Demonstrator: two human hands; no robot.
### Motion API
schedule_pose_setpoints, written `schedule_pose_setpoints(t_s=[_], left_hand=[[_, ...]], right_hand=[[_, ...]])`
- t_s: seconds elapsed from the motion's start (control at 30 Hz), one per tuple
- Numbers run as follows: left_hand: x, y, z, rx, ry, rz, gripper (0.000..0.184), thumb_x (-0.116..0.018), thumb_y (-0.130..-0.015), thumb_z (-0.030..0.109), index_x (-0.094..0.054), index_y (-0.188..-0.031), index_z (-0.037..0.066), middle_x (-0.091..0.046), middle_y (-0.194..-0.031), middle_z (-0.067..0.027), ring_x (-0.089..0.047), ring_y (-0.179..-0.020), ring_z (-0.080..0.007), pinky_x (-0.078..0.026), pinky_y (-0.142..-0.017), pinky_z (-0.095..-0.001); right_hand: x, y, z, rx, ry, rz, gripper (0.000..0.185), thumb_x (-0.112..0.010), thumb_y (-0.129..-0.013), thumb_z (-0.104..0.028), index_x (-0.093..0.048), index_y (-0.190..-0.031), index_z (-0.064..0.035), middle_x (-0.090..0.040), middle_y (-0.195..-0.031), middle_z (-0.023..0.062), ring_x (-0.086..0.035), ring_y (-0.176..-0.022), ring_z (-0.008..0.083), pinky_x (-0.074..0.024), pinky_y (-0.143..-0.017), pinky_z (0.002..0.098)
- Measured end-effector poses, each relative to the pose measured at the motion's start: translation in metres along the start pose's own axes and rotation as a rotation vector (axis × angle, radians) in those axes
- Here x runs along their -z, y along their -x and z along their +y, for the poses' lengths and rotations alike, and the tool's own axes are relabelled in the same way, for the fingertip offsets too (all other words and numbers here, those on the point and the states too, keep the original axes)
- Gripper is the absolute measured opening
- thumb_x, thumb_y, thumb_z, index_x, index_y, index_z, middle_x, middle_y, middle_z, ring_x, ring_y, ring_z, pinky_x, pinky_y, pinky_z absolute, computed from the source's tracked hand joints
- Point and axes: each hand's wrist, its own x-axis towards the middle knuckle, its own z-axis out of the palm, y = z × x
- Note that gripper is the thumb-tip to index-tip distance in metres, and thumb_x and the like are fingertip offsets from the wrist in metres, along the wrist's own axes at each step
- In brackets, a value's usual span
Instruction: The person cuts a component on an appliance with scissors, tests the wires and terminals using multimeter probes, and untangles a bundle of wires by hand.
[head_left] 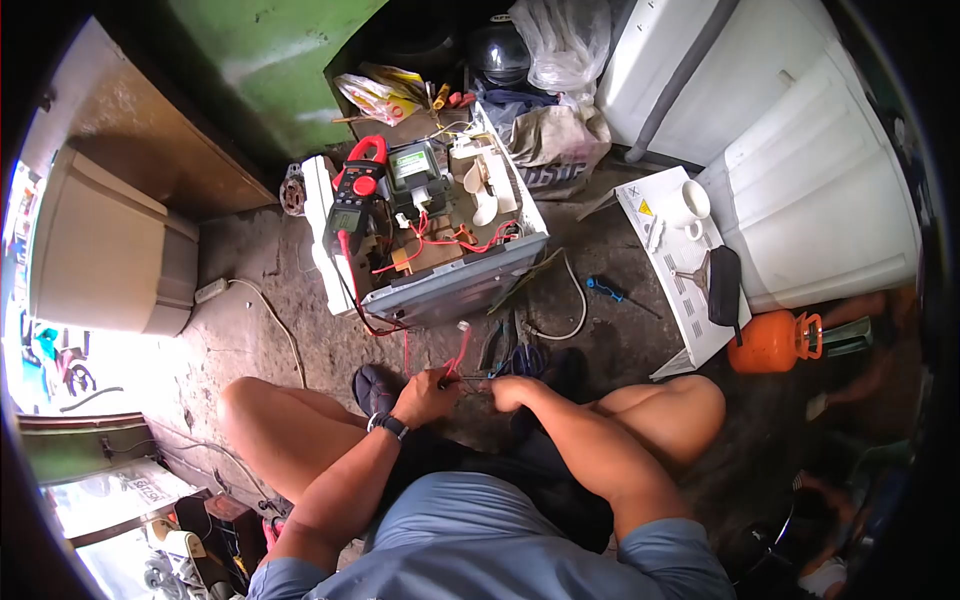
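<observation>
My left hand (427, 397), with a watch on its wrist, is closed in a pinch. A red wire (460, 350) with a white connector rises from its fingers. Close by on the right, my right hand (512, 393) is also closed. Thin dark pieces span the gap between the hands, too small to name. Beyond them stands an opened microwave oven (455, 285), its inner parts and red wires exposed. A red and black clamp meter (350, 205) rests on its left side, with leads hanging down toward my hands. Dark-handled tools (492, 345) lie just past my fingers.
A blue screwdriver (608, 290) lies on the floor beside a pale cable (578, 300). To the right, a white metal cover (665, 265) carries a white mug (684, 203) and black pouch (722, 285). An orange gas cylinder (765, 342) lies near it. Bags (560, 145) sit behind the microwave.
</observation>
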Motion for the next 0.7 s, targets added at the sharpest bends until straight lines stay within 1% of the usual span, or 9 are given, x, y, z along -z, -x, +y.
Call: schedule_pose_setpoints(t_s=[0.07, 0.1, 0.17, 0.2, 0.23, 0.43, 0.5, 0.57, 0.7], left_hand=[[-0.003, -0.004, -0.004, 0.039, 0.051, 0.024, 0.030, -0.080, -0.098, 0.030, -0.081, -0.110, 0.002, -0.081, -0.093, -0.0148, -0.080, -0.086, -0.0247, -0.060, -0.081, -0.0394], [-0.003, -0.009, 0.000, 0.106, 0.151, -0.027, 0.030, -0.079, -0.098, 0.030, -0.081, -0.113, 0.004, -0.082, -0.095, -0.0159, -0.080, -0.089, -0.0261, -0.061, -0.082, -0.0395], [-0.009, -0.018, 0.004, 0.173, 0.248, -0.074, 0.030, -0.079, -0.097, 0.030, -0.082, -0.115, 0.006, -0.082, -0.098, -0.0170, -0.081, -0.092, -0.0276, -0.061, -0.083, -0.0397], [-0.015, -0.022, 0.004, 0.157, 0.282, -0.049, 0.033, -0.081, -0.097, 0.031, -0.082, -0.113, 0.003, -0.083, -0.097, -0.0150, -0.080, -0.091, -0.0235, -0.061, -0.083, -0.0371], [-0.022, -0.029, 0.001, 0.139, 0.315, -0.024, 0.035, -0.083, -0.097, 0.032, -0.081, -0.111, 0.000, -0.083, -0.097, -0.0130, -0.079, -0.090, -0.0194, -0.061, -0.082, -0.0346], [-0.046, -0.040, -0.001, 0.109, 0.225, 0.045, 0.038, -0.078, -0.101, 0.039, -0.079, -0.120, 0.006, -0.082, -0.105, -0.0189, -0.080, -0.102, -0.0310, -0.060, -0.091, -0.0427], [-0.039, -0.033, 0.013, 0.072, 0.205, 0.084, 0.041, -0.076, -0.102, 0.041, -0.078, -0.121, 0.005, -0.081, -0.111, -0.0211, -0.079, -0.108, -0.0352, -0.059, -0.093, -0.0438], [-0.054, -0.041, -0.018, 0.083, 0.159, 0.104, 0.046, -0.073, -0.103, 0.041, -0.074, -0.130, 0.003, -0.079, -0.117, -0.0232, -0.077, -0.112, -0.0393, -0.059, -0.096, -0.0454], [-0.080, -0.068, -0.068, 0.249, -0.025, 0.022, 0.051, -0.063, -0.101, 0.027, -0.061, -0.147, 0.004, -0.071, -0.135, -0.0280, -0.071, -0.124, -0.0451, -0.055, -0.108, -0.0541]], right_hand=[[0.024, 0.027, -0.021, 0.012, -0.503, -0.129, 0.068, -0.073, -0.093, -0.008, -0.053, -0.158, -0.0086, -0.076, -0.128, 0.0107, -0.074, -0.103, 0.0243, -0.0588, -0.088, 0.0380], [0.019, 0.017, -0.018, 0.019, -0.498, -0.129, 0.068, -0.073, -0.093, -0.008, -0.053, -0.158, -0.0086, -0.076, -0.128, 0.0107, -0.074, -0.103, 0.0243, -0.0588, -0.088, 0.0380], [0.001, -0.013, -0.006, 0.308, -0.757, 0.098, 0.058, -0.072, -0.093, -0.004, -0.059, -0.149, -0.0063, -0.076, -0.126, 0.0081, -0.073, -0.102, 0.0204, -0.0587, -0.084, 0.0364], [0.008, 0.004, -0.021, 0.199, -0.776, 0.197, 0.052, -0.072, -0.093, -0.004, -0.061, -0.143, -0.0061, -0.077, -0.121, 0.0111, -0.073, -0.102, 0.0203, -0.0584, -0.086, 0.0358], [0.009, 0.008, -0.024, 0.206, -0.777, 0.196, 0.052, -0.072, -0.093, -0.004, -0.061, -0.143, -0.0061, -0.077, -0.121, 0.0111, -0.073, -0.102, 0.0203, -0.0584, -0.086, 0.0358], [0.011, 0.005, 0.002, 0.261, -0.193, 0.561, 0.041, -0.069, -0.095, -0.008, -0.063, -0.136, -0.0036, -0.078, -0.115, 0.0181, -0.076, -0.105, 0.0325, -0.0585, -0.088, 0.0446], [0.029, 0.018, 0.009, 0.264, -0.142, 0.505, 0.034, -0.071, -0.097, -0.009, -0.064, -0.130, -0.0030, -0.078, -0.108, 0.0158, -0.077, -0.096, 0.0292, -0.0603, -0.084, 0.0436], [0.056, 0.046, 0.007, 0.071, -0.417, 0.203, 0.028, -0.070, -0.099, -0.007, -0.064, -0.126, -0.0025, -0.078, -0.102, 0.0121, -0.076, -0.085, 0.0238, -0.0610, -0.076, 0.0411], [0.095, 0.086, 0.016, 0.040, -0.307, 0.175, 0.018, -0.070, -0.102, -0.007, -0.069, -0.118, -0.0005, -0.078, -0.103, 0.0092, -0.074, -0.081, 0.0183, -0.0604, -0.071, 0.0372]])
